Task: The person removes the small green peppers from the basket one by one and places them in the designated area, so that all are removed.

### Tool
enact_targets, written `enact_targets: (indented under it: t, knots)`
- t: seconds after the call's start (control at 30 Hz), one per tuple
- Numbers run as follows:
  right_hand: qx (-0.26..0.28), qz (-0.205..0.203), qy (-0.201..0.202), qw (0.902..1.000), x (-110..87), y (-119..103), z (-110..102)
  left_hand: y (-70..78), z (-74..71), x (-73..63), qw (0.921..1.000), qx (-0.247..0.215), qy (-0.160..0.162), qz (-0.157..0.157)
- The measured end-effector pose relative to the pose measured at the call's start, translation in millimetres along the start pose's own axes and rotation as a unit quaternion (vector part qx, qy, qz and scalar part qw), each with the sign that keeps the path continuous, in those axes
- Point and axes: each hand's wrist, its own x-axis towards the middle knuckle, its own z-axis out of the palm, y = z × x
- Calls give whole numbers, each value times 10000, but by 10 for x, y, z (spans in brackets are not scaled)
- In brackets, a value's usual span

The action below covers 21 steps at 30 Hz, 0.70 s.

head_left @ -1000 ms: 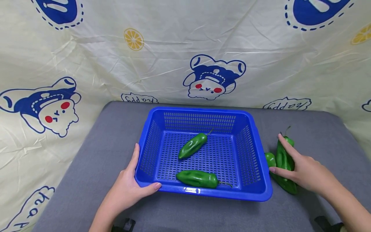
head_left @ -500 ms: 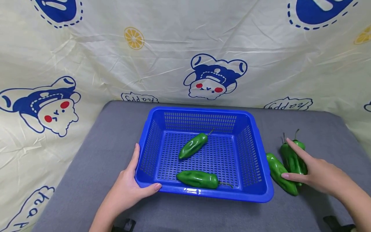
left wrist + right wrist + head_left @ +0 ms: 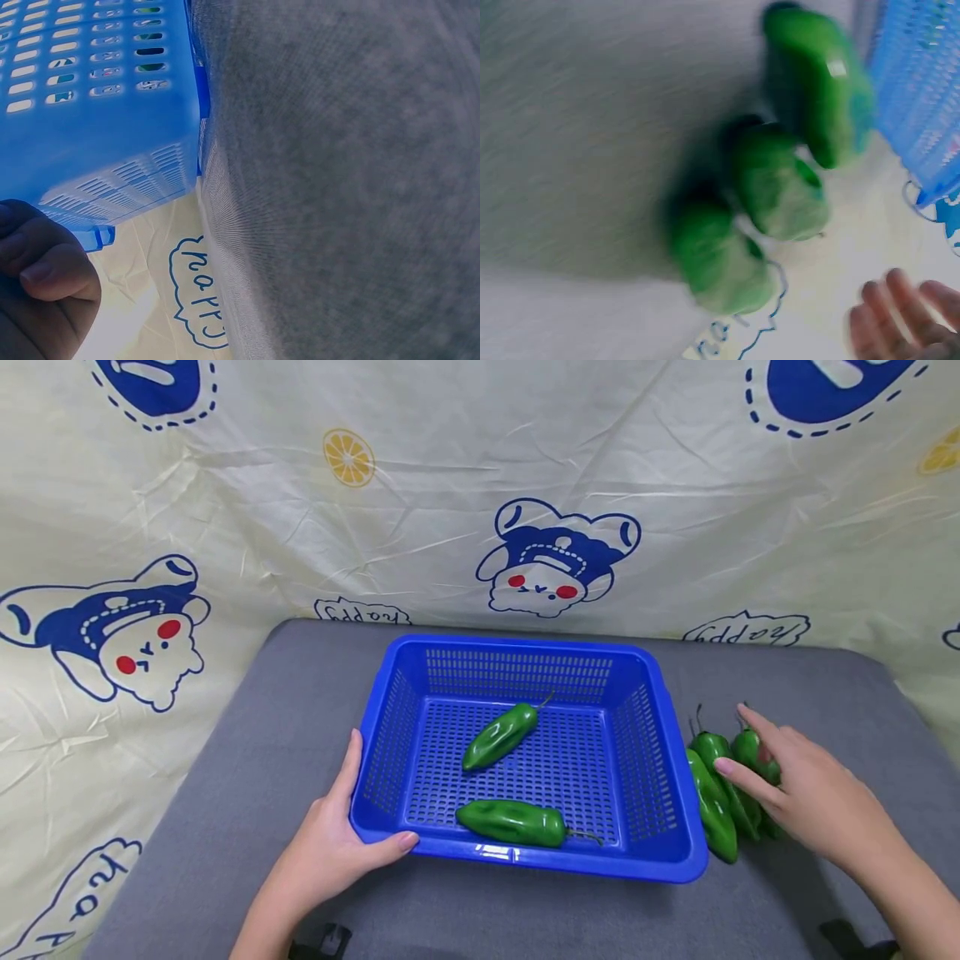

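A blue plastic basket sits on the grey table, holding two green peppers: one slanted near its middle, the other lengthwise along the front wall. My left hand grips the front left corner, thumb on the rim; its curled fingers show against the basket's outside in the left wrist view. Beside the right wall lie three more green peppers, nearest the basket. Over the farthest pepper my right hand hovers, partly covering it. The right wrist view shows its spread fingers apart from the peppers.
A cream cloth printed with blue bear figures and orange slices hangs behind the table and down its left side. Dark wrist gear pokes in at the bottom edge.
The three peppers outside the basket have shifted and now lie side by side. My right hand moved right across them, then slightly back left. The left hand and basket stay practically still.
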Motion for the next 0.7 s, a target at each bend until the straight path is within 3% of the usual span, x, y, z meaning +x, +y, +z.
enact_targets:
  t: [0.07, 0.17, 0.23, 0.33, 0.4, 0.5, 0.7]
  knots:
    - [619, -222, 670, 9956, 5, -79, -49, 1, 0, -2, 10000, 23, 2, 2]
    - [1450, -606, 1439, 9770, 8, -234, -107, 3, -1, -3, 10000, 43, 3, 0]
    - [1880, -849, 1771, 9623, 14, -344, -139, 8, -1, -1, 10000, 46, -10, -11]
    - [2222, -1227, 1941, 9476, 18, -537, -183, 7, -1, 0, 10000, 64, 1, 1]
    - [2317, -1434, 1832, 9446, 21, -692, -207, 1, -1, -1, 10000, 78, 22, 20]
    - [2276, -1628, 1442, 9491, 23, -937, -226, -12, 0, -4, 9999, 74, 46, 55]
    - [2083, -1839, 223, 9604, 75, -1300, -185, -7, -1, -2, 10000, 18, 39, 64]
